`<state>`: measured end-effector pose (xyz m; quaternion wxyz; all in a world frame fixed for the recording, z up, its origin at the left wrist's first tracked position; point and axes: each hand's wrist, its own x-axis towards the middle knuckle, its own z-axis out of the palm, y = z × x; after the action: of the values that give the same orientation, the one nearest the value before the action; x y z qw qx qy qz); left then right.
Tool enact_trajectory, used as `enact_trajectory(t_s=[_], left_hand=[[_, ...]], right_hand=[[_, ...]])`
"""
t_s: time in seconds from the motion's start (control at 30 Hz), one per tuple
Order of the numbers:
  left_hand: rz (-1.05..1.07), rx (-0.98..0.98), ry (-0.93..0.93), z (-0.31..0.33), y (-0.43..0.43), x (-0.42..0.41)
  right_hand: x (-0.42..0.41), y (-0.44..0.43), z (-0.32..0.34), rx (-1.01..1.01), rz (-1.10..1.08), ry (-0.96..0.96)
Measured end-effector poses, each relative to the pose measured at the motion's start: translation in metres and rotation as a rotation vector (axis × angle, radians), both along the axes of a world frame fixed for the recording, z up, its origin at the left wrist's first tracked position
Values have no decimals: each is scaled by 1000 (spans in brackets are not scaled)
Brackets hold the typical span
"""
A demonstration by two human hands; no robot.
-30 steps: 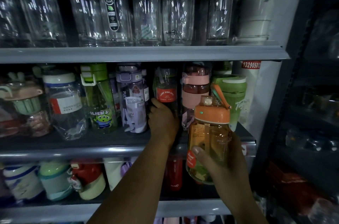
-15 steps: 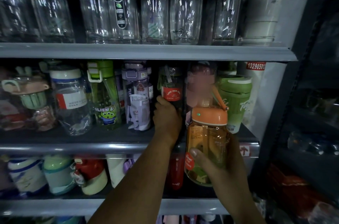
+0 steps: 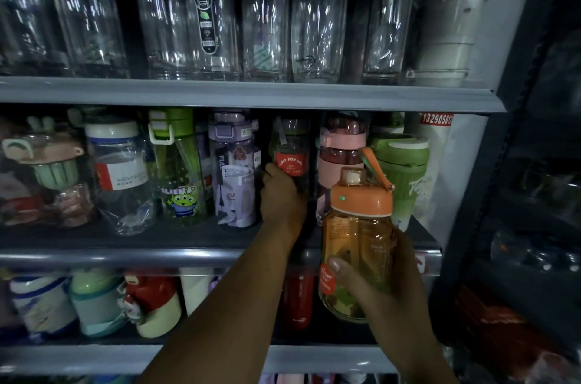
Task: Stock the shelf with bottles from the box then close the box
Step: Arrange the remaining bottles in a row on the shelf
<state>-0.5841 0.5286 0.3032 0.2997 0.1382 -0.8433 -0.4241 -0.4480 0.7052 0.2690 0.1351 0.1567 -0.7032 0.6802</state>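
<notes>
The right hand (image 3: pixel 382 286) wraps its grip round the lower body of the orange bottle (image 3: pixel 356 245), likely light, stiff and slick, before the middle shelf (image 3: pixel 125 255), while the left hand (image 3: pixel 281 195) clasps a green bottle (image 3: pixel 290 157) there.

The left hand (image 3: pixel 281 195) hides its own fingers (curled behind the red-labelled bottle (image 3: pixel 290 154)).

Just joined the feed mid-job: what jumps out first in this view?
The orange-lidded bottle, held up by the right hand before the middle shelf at right of centre. Beside it, the left hand reaches onto that shelf, against a green bottle with a red label. A row of clear glass bottles lines the shelf above.
</notes>
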Motion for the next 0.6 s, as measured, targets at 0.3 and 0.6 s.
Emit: enact_trajectory(t_s=[0.3,0.6], left_hand=[[-14,-1,-21,1,0,-2],[-59,64,-21,4,-8,-9]], right_hand=[[-3,-1,0,2,17,18],[-2,-2,4,-8,28,28]])
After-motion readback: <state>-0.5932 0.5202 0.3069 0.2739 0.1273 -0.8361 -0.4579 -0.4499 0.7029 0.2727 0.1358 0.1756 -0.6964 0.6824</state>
